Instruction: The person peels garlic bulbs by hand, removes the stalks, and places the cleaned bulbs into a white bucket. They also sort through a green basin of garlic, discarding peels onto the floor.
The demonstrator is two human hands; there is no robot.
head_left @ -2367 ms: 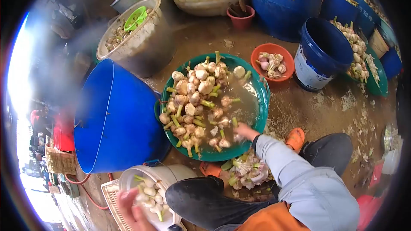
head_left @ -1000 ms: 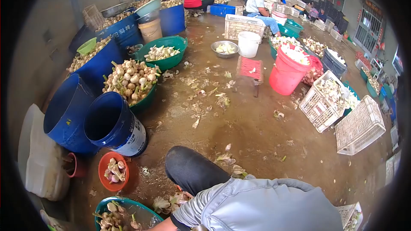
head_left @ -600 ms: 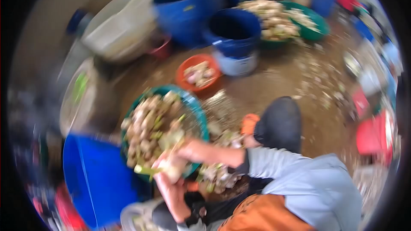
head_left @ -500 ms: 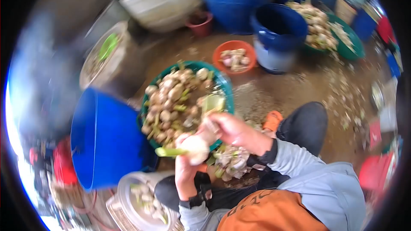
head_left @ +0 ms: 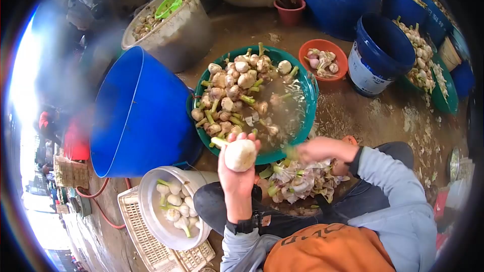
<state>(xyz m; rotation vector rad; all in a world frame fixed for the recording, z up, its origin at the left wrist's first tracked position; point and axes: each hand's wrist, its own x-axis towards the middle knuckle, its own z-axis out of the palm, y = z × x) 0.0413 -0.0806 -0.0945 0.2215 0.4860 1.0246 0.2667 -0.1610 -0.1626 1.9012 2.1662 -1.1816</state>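
Note:
My left hand (head_left: 237, 184) is closed round a clean white garlic bulb (head_left: 240, 155), its short green stem pointing up and left. My right hand (head_left: 320, 150) is blurred, its fingers curled above a heap of garlic peelings (head_left: 305, 184). A greenish smear shows at its fingertips; what it is I cannot make out. Beyond both hands stands a wide green tub (head_left: 308, 116) of murky water. Brownish, unpeeled garlic bulbs (head_left: 232, 90) are piled in its left part. Low on the left, a white bucket (head_left: 146, 211) holds cleaned bulbs (head_left: 176, 204) with green stems.
A big blue tub (head_left: 126, 121) stands tilted at left. An orange bowl (head_left: 341, 60) with a few bulbs and a dark blue bucket (head_left: 370, 78) are at back right. More garlic (head_left: 418, 58) lies heaped at far right. A cream plastic crate (head_left: 136, 226) lies under the white bucket.
The hands have parted: my right hand has left the garlic bulb and moved right, over the peelings. My left hand still holds the bulb, now stem up-left. The head view has shifted.

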